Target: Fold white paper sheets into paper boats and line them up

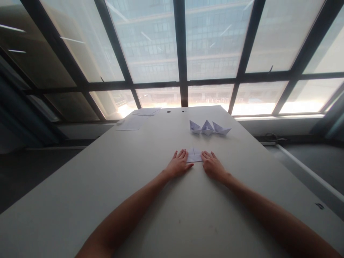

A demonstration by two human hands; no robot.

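A small folded sheet of white paper (194,156) lies flat on the white table (150,222), with crease lines showing on it. My left hand (178,163) rests on its left end, fingers stretched forward and the thumb out to the right along the near edge. On the opposite end lies my right hand (212,165), its fingers flat and pointing forward; its thumb is hidden. Each hand covers part of the paper. Beyond them stand three folded paper boats, one on the left (195,127), one in the middle (207,128) and one on the right (221,129).
Loose paper sheets (130,124) lie at the table's far left corner. A dark round cable hole (168,111) sits near the far edge. Large framed windows (156,43) rise behind the table. A small dark mark (319,206) is near the right edge.
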